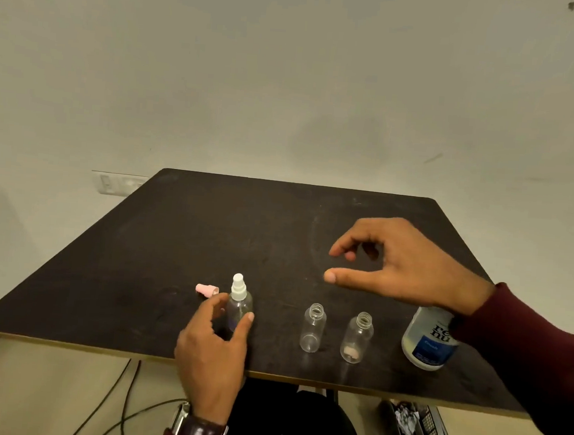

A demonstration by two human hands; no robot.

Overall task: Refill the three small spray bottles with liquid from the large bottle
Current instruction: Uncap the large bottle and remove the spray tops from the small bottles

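Three small clear spray bottles stand near the front edge of the dark table [174, 229]. The left bottle [240, 303] carries a white spray top, and my left hand [215, 342] wraps loosely around its body. The middle bottle [312, 328] and the right bottle [356, 337] are uncapped and upright. The large white bottle [426, 345] with a blue label stands at the right, partly hidden under my right forearm. My right hand [402, 260] hovers above the table with fingers spread and nothing in it. A pink cap [206, 289] lies behind the left bottle.
A wall stands behind the table's far edge. Under the table, cables [119, 406] run on the floor at the left and a dark basket [416, 433] with crumpled paper sits at the right. My legs show below the front edge.
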